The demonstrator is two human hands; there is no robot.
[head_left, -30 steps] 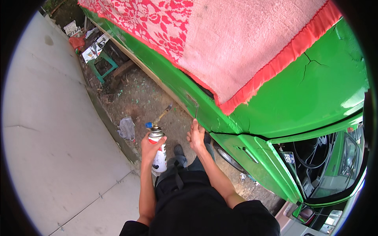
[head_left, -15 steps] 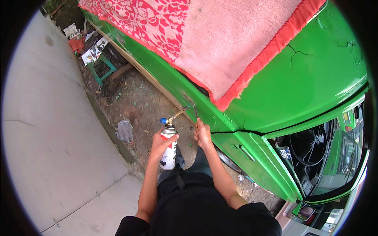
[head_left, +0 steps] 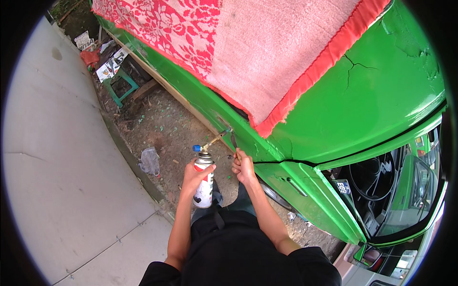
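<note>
Left hand point(head_left: 192, 176) grips torch canister point(head_left: 204, 190); right hand point(head_left: 244, 167), apart, grips thin tool point(head_left: 234, 139). Left of the hands, open ground point(head_left: 171, 148) reaches plastic bag point(head_left: 149, 161). Ahead, nozzle point(head_left: 217, 138) axis points forward-right, tool axis forward-left, toward green panel point(head_left: 255, 144).

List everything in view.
Gas canister: one, white-red, in left hand
Torch head: one, brass and blue, atop canister
Thin tool: one, greyish, in right hand
Vehicle: one, green, centre to right
Blanket: one, pink-red, over vehicle
Steering wheel: one, black, inside vehicle
Stool: one, green, upper left
Plastic bag: one, whitish, on ground
Clutter: uncounted, mixed, upper left
Panelled surface: one, pale grey, left
Sleeves: two, black, below
Left hand: one, bare, around canister
Right hand: one, bare, gripping tool
</note>
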